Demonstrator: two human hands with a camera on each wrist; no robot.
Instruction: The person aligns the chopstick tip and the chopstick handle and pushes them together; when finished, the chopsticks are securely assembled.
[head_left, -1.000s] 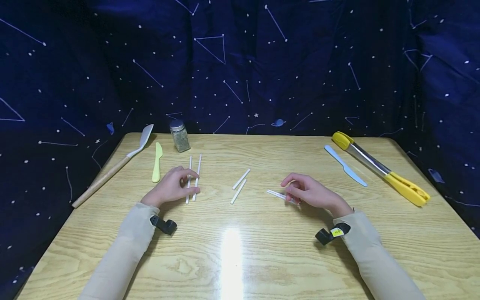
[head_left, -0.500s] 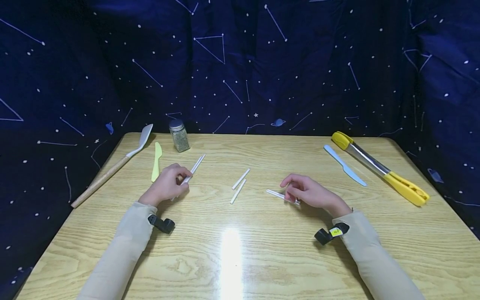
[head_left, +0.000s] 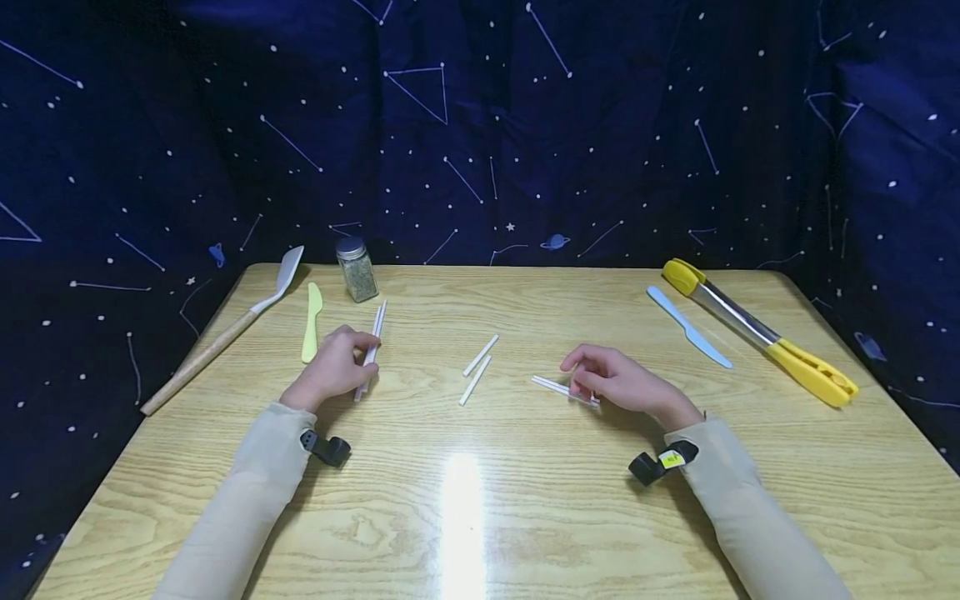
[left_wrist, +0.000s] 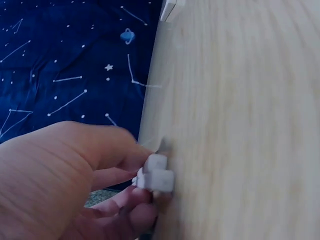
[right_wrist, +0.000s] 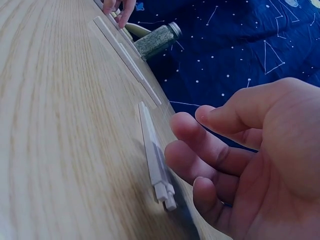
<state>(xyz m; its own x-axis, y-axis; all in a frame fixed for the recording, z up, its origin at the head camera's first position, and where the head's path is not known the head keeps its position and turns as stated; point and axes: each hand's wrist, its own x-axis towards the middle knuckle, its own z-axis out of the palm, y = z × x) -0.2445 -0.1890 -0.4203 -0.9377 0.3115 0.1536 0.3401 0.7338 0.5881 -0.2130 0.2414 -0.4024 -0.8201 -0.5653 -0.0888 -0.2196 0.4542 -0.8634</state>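
"Sleeves [head_left: 228,508] come first, nearest to us. What of the right hand [head_left: 615,379]?"

"Loosely bent, thumb near the fingers, pinching nothing. It hangs over the right pair [right_wrist: 154,155] of white sticks, which lie side by side on the table [head_left: 465,550]."

"And the left hand [head_left: 333,367]?"

"Thumb and fingers pinch the left pair [left_wrist: 161,180], held close together toward the left of the table."

"How would you do that well?"

"I'd keep the pinch light and about midway along, so the two don't splay. Their far ends look uneven, so I'd nudge them level before easing off. I'd also steer clear of the middle pair [head_left: 475,381], lying askew between the hands."

"What can't you make out?"

"Both sleeves run off the bottom edge. From the head view, fingers hide part of the right pair, and I can't tell whether a fingertip grazes it. The left fingers cover the middle of theirs. Beyond, the left wrist view cuts off a pale piece [left_wrist: 171,9] I can't name. Right at the back, what fills the jar [head_left: 358,275] is too small to tell."
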